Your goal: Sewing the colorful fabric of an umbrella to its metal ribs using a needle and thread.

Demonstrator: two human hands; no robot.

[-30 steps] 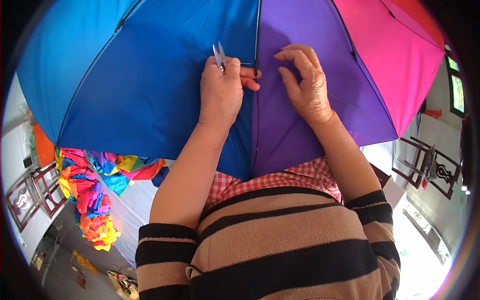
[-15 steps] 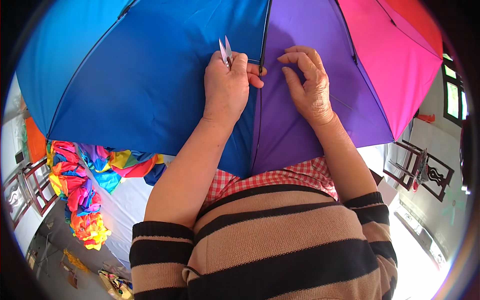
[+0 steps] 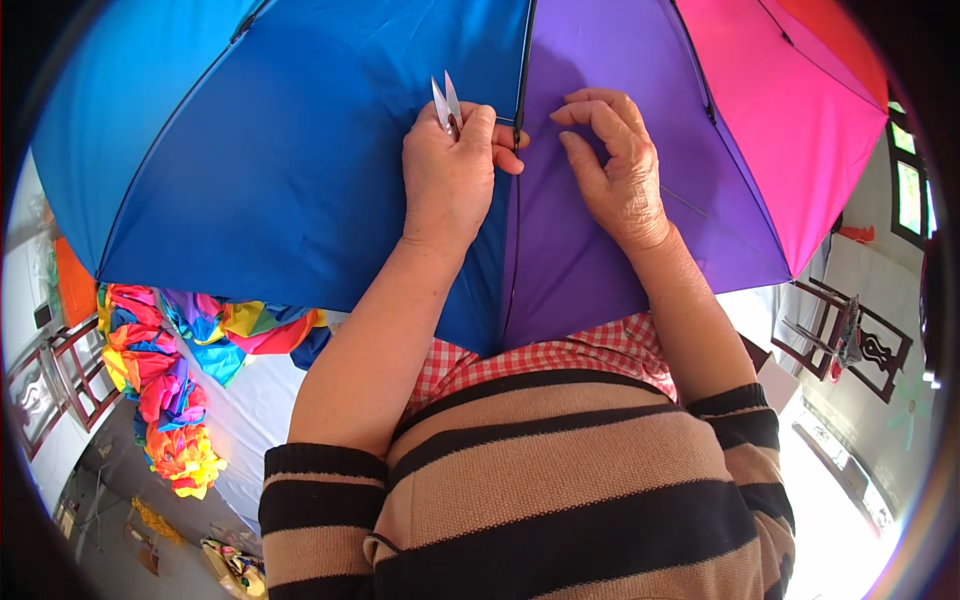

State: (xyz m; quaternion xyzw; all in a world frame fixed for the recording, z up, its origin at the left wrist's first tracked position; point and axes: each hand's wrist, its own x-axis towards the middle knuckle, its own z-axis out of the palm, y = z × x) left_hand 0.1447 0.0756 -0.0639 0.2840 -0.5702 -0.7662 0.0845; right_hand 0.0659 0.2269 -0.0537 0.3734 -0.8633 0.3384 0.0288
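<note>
A large open umbrella with blue, purple and pink panels lies over my lap, its black ribs showing. My left hand is closed round a pair of small thread snips, whose blades point up and stand apart. Fingers of that same hand reach the black rib at the seam between blue and purple. Over the purple panel, my right hand hovers with curled fingers, the thumb apart from them. Nothing shows between its fingertips. A thin pale line, perhaps thread, runs beside its wrist.
At the left, a heap of bunched rainbow-coloured cloth hangs over a white surface. Dark wooden chairs stand at both sides, one chair at the right. A red checked cloth covers my lap under the umbrella's edge.
My left hand, with the snips, has shifted slightly left along with the rib. The right hand has barely moved; its fingers are still curled.
</note>
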